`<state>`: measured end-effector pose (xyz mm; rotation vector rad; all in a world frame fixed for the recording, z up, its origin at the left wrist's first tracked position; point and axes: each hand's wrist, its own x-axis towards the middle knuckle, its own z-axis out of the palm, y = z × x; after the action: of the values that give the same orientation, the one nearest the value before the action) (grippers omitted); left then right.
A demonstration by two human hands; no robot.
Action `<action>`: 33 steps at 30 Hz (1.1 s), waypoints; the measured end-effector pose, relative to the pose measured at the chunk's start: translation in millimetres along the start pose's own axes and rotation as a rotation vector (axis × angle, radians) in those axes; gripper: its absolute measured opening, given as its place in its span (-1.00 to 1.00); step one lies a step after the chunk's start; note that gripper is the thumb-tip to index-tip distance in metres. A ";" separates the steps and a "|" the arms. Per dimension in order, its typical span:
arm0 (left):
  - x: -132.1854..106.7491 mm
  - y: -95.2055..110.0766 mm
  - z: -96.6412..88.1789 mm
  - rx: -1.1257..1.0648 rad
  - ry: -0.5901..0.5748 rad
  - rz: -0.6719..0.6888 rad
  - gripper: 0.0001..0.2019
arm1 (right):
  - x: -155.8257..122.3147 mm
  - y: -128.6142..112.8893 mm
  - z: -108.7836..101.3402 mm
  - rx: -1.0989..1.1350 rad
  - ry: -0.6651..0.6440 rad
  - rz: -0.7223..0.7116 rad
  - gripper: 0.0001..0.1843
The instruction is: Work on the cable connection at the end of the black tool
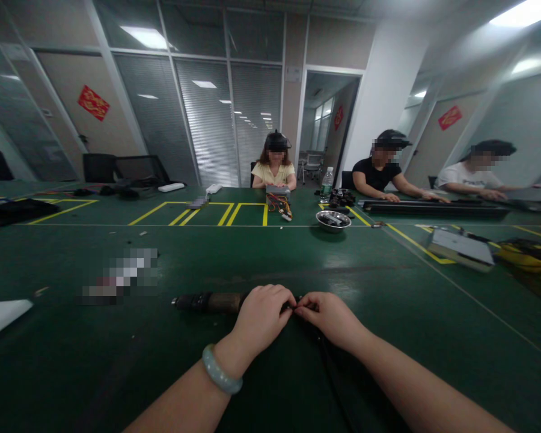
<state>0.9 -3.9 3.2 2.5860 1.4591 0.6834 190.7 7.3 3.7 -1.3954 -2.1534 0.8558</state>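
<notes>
Black-and-brown cylindrical power screwdriver lies on green tabletop, tip at 9 o'clock, left hand and right hand pinched narrow at its 3 o'clock end, apparently adjusting the thin black cord; next move probably calls for steady fingertips, pinched detail hidden.

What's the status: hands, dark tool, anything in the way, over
Left hand over right end of dark tool; right hand alongside, grips unclear. Tool crosswise, tip leftward. Cord between forearms, not blocking hands.
</notes>
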 end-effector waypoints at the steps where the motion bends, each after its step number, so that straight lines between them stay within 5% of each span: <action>1: 0.1 -0.2 0.0 -0.003 0.000 0.000 -0.94 | 0.0 0.1 0.1 0.001 -0.001 -0.002 -0.80; 33: -1.9 0.9 -1.2 -0.017 0.010 -0.039 -0.84 | 0.4 0.0 -1.5 -0.026 0.027 0.071 -0.78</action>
<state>0.3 -6.2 3.9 2.5387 1.4956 0.7013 191.5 8.0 4.7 -1.4958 -2.1130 0.8325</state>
